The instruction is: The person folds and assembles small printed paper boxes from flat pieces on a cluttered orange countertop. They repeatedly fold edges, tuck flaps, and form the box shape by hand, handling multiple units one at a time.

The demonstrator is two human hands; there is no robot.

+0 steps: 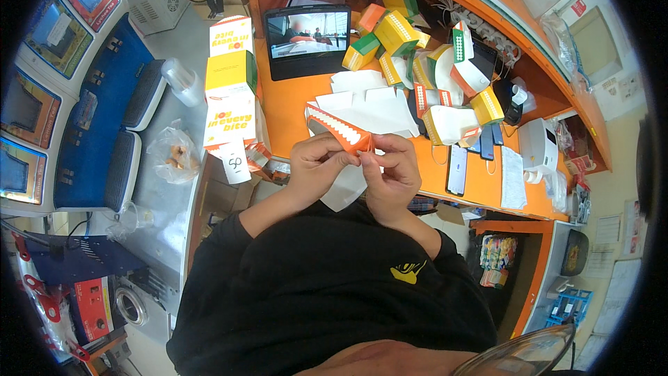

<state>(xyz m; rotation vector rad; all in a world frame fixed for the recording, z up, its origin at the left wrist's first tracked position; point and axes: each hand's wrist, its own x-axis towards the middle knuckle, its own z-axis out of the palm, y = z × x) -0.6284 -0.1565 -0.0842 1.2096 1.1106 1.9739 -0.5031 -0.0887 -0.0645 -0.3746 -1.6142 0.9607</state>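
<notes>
Both my hands hold an orange food carton (pixel 343 129) with a row of white scallops, above the near edge of the orange desk. My left hand (pixel 314 166) pinches its left side between thumb and fingers. My right hand (pixel 391 175) is closed on the pointed right corner, its thumb and fingertips pressing the folded card together. Just beyond the carton, flat unfolded white carton sheets (pixel 372 106) lie on the desk (pixel 287 115). Below my hands a pale sheet (pixel 344 186) partly shows.
Left stands a stack of printed cartons (pixel 231 73) with a number card (pixel 235 161). Folded yellow, green and orange cartons (pixel 396 33) pile up at the back right. A tablet (pixel 307 38) stands at the back; a phone (pixel 456 170) lies right. Drink dispensers (pixel 104 111) line the far left.
</notes>
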